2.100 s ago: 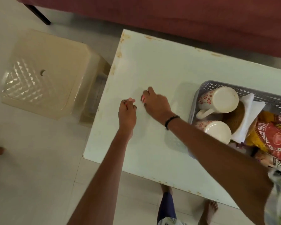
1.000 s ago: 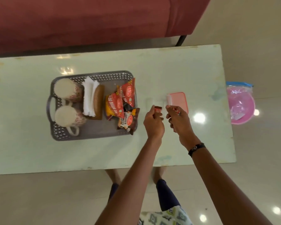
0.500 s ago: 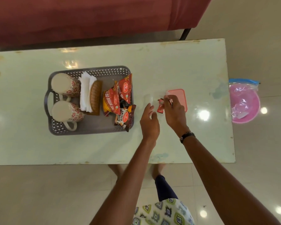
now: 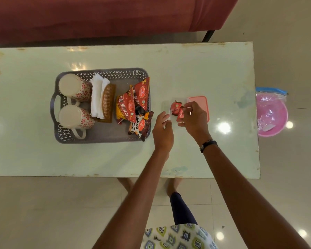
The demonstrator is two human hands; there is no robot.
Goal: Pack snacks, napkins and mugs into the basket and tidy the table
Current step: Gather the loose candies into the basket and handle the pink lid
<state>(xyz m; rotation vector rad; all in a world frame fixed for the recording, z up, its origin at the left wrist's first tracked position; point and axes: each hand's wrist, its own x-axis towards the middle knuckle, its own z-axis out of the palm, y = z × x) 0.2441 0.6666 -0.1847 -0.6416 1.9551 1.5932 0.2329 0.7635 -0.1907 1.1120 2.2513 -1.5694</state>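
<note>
A grey lattice basket [image 4: 106, 135] stands left of centre on the pale table [image 4: 187, 69]. It holds two flowered mugs [image 4: 74, 87] [image 4: 74, 117], white napkins [image 4: 97, 94] in a woven holder [image 4: 108, 101], and red snack packets [image 4: 131, 105], with a salted-peanuts pack [image 4: 141, 125] against the right rim. To the right of the basket, my right hand [image 4: 195, 121] pinches two small red sachets [image 4: 176, 109] just above the table. My left hand [image 4: 162, 131] is beside them, fingers apart, holding nothing. A pink lid [image 4: 204, 102] lies partly under my right hand.
A pink bin [image 4: 272, 115] with a plastic liner sits on the floor off the table's right end. A red sofa [image 4: 97, 17] runs along the far side. My bare feet [image 4: 172, 186] are at the near table edge.
The view swung from the table's left end to its right half. A small red sachet passed from my left hand to my right, and my left hand opened.
</note>
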